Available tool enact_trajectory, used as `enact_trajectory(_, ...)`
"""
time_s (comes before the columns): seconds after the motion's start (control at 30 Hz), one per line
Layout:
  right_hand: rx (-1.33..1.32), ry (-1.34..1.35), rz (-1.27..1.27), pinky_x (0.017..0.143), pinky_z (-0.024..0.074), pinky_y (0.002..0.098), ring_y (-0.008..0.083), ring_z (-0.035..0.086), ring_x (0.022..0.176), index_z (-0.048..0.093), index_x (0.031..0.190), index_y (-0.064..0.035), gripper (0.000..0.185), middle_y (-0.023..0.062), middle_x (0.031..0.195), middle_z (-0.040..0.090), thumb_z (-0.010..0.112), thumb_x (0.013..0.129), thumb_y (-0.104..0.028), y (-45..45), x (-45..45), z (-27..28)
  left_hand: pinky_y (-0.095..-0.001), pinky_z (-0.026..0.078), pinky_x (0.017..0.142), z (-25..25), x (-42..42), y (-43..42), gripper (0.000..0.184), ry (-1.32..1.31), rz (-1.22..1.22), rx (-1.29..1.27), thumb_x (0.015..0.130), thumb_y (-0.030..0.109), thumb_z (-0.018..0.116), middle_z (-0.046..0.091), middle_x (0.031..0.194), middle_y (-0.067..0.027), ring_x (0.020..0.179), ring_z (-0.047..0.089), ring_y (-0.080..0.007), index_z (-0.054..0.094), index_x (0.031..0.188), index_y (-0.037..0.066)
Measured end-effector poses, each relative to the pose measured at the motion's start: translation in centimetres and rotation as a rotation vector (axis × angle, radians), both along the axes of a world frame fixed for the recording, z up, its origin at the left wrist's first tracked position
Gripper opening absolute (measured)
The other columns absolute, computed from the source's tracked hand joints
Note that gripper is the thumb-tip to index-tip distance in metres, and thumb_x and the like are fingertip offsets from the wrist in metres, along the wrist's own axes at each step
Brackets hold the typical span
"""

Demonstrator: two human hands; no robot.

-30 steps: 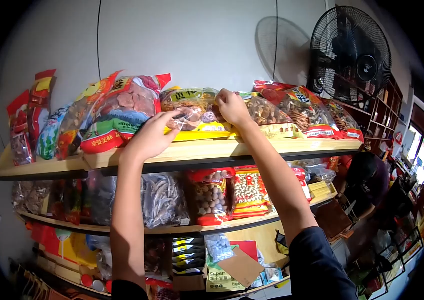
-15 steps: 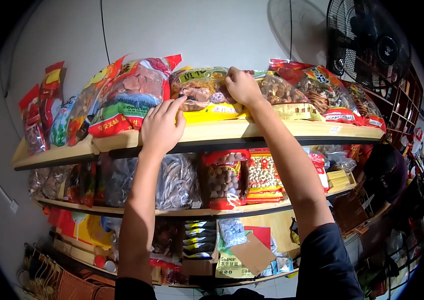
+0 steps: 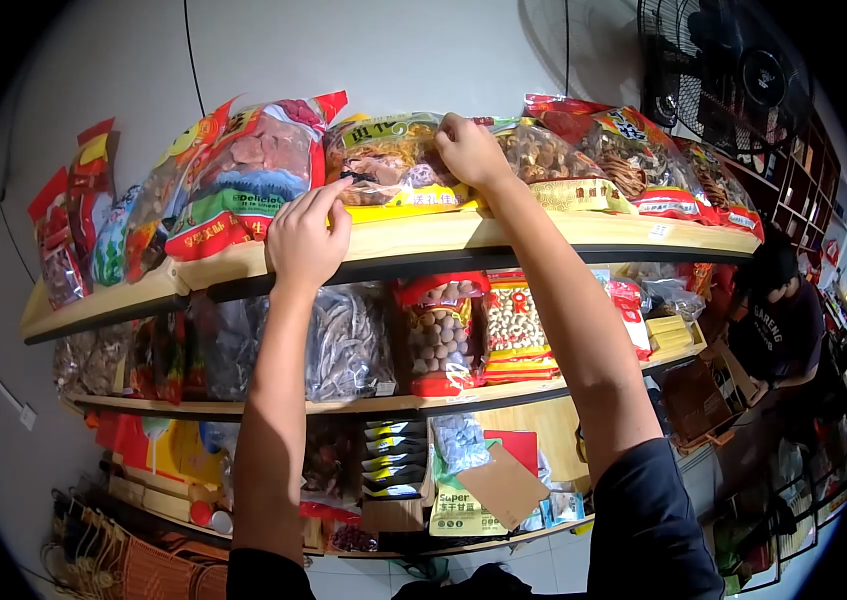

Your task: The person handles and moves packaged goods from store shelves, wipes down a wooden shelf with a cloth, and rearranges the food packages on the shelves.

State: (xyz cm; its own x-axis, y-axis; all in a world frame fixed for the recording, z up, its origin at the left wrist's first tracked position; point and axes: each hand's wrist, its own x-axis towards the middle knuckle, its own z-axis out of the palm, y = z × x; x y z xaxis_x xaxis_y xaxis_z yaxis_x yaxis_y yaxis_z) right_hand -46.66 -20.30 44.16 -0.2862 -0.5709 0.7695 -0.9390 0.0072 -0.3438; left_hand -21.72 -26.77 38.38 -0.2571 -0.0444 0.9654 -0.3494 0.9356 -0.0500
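The left hand (image 3: 309,240) has slipped slightly lower, fingers loosely extended by the corner of the yellow bag (image 3: 389,168), while the right hand (image 3: 474,155) curls at its upper edge, grip hidden, the bag seemingly set on the top shelf (image 3: 424,237) but hands not yet withdrawn.

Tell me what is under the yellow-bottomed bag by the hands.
The yellow-bottomed bag sits on the wooden top shelf, whose front edge shows below it. The surface directly beneath is covered; anything there cannot be seen.
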Motion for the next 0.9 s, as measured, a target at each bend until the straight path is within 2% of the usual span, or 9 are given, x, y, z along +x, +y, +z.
enact_trajectory(0.37, 0.007, 0.018, -0.033, 0.086, 0.0469, 0.0463, 0.0405, 0.061, 0.094, 0.060, 0.103, -0.0002, 0.034, 0.0253, 0.095, 0.065, 0.048, 0.087, -0.028, 0.18, 0.57, -0.12, -0.0385, 0.051, 0.073, -0.21, 0.13, -0.05, 0.024, 0.050, -0.015, 0.069, 0.080, 0.009, 0.057, 0.069, 0.087, -0.0137, 0.080, 0.065, -0.0308, 0.070, 0.100, 0.012)
enact_trajectory(0.43, 0.000, 0.028, -0.029, 0.086, 0.0467, 0.0467, 0.0408, 0.061, 0.094, 0.061, 0.102, -0.0003, 0.034, 0.0256, 0.095, 0.065, 0.048, 0.086, -0.028, 0.01, 0.55, -0.08, -0.0384, 0.051, 0.069, -0.21, -0.11, -0.34, 0.021, 0.092, -0.045, 0.033, 0.078, 0.010, 0.059, 0.068, 0.081, -0.0108, 0.073, 0.065, -0.0294, 0.070, 0.095, 0.013)
enact_trajectory(0.9, 0.006, 0.029, -0.030, 0.086, 0.0464, 0.0473, 0.0411, 0.061, 0.094, 0.060, 0.101, -0.0005, 0.032, 0.0254, 0.093, 0.065, 0.049, 0.086, -0.026, 0.07, 0.51, -0.11, -0.0369, 0.051, 0.069, -0.35, -0.38, -0.71, 0.021, 0.141, -0.065, -0.024, 0.076, 0.009, 0.060, 0.068, 0.079, -0.0103, 0.072, 0.065, -0.0280, 0.071, 0.093, 0.012)
